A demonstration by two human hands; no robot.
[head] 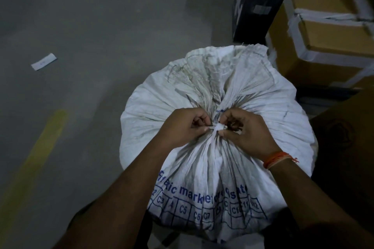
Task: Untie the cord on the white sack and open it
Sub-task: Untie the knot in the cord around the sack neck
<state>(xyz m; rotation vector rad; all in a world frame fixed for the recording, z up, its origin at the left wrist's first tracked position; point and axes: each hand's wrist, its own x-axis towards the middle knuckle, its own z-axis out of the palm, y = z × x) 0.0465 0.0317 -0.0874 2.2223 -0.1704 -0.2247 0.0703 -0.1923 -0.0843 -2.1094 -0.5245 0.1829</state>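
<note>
Nearest us, our left hand (182, 127) and right hand (242, 133) meet at the gathered neck of the white sack (212, 168), which stands at centre frame on the grey floor (91, 26). Both hands are pinched closed on the cord (217, 127) knot, still tied. An orange thread band (277, 159) circles our right wrist. At ten o'clock lies a paper slip (44, 61); at two o'clock, taped cardboard boxes (327, 32).

Dim concrete floor (91, 26), cardboard boxes (327, 32)
</note>
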